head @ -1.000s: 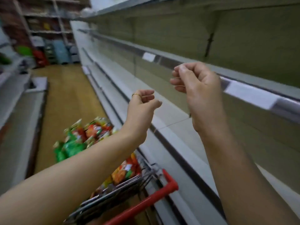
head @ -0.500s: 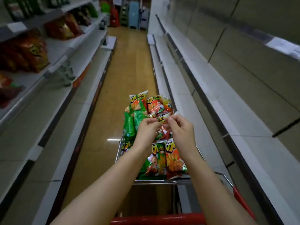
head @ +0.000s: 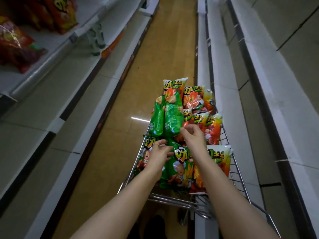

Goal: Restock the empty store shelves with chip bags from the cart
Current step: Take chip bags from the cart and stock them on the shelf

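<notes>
Both hands half open, holding nothing. Left hand [head: 159, 152] nearest the green bag [head: 178, 167], lying lengthwise near-to-far; right hand [head: 194, 138] just beyond.

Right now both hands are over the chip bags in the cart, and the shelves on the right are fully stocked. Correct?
Not quite. Both hands, left and right, are over the bags in the cart, but the head view shows the right shelves bare.
</notes>
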The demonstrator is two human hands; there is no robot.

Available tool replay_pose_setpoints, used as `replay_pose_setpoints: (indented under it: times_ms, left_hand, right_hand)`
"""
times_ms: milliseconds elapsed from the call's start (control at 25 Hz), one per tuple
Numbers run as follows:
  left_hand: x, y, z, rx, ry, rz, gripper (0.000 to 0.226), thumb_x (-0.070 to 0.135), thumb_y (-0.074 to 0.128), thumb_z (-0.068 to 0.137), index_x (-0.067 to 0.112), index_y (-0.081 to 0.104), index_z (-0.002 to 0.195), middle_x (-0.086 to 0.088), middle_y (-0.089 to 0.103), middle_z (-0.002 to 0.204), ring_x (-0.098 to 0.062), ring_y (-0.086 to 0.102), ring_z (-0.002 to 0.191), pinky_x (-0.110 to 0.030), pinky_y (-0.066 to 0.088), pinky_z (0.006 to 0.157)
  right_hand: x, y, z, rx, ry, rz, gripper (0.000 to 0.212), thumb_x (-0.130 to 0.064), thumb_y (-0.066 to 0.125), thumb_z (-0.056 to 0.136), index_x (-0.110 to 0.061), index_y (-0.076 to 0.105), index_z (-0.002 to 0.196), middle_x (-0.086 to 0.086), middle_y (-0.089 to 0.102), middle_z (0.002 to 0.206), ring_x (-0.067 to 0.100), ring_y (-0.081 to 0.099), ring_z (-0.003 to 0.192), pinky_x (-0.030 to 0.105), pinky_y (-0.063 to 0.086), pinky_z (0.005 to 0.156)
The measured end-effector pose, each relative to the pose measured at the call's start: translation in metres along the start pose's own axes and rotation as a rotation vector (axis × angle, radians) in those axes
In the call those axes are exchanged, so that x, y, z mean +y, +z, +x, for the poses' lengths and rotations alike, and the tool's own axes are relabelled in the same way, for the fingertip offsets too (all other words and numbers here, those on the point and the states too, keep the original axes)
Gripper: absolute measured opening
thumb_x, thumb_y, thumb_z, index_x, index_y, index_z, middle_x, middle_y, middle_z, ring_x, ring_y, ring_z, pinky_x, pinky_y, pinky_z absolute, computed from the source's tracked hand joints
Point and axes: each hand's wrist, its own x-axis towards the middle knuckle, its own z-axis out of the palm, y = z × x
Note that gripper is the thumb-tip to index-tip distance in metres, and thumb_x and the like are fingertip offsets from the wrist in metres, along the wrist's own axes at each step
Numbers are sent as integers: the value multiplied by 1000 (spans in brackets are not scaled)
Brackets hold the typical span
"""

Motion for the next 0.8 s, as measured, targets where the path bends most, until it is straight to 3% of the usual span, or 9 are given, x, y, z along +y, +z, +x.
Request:
replay_pose_setpoints:
  times_ms: [120,320,400,520,680,800]
  left_hand:
    - [-15,-2,17,55,-34,-3,38,6,54,91,10,42,127,-10,55,104,-11,54,70,-22,43,63]
    - [-15,-5,23,92,-30,-13,30,6,53,92,16,42,117,-7,59,101,-14,60,83,-21,47,69]
    - [-14,-8,27,177,72,65,33,5,56,90,13,44,120,-4,57,99,-19,60,93,-27,48,79]
    - [1,-10,44,311,218,445,57,13,64,86,12,38,136,-8,48,126,-21,50,114,-33,41,97]
    - [20,-1,83,252,257,730,88,21,70,83,11,13,150,-10,26,150,-26,30,137,-37,28,111]
    - [16,4,104,207,243,882,88,21,65,87,9,7,151,-11,23,154,-28,30,139,-39,28,113]
  right_hand:
    - [7,15,28,-70,60,-113,53,-35,57,90,-7,40,130,9,51,120,24,52,105,29,39,78]
    - [13,37,67,-140,227,-98,89,-42,60,87,-8,5,149,16,33,148,34,41,128,37,40,92]
    - [16,42,73,-139,247,-153,92,-40,60,88,-7,-1,149,18,29,149,34,38,131,37,40,93]
    - [24,44,75,-138,253,-178,91,-38,59,89,-10,-2,149,18,32,147,35,41,129,38,41,94]
    - [35,40,73,-116,227,-106,88,-34,61,89,-12,1,149,15,38,144,33,43,127,37,41,94]
    - [42,36,69,-108,217,-57,82,-32,60,89,-14,7,149,13,40,143,31,45,126,35,41,94]
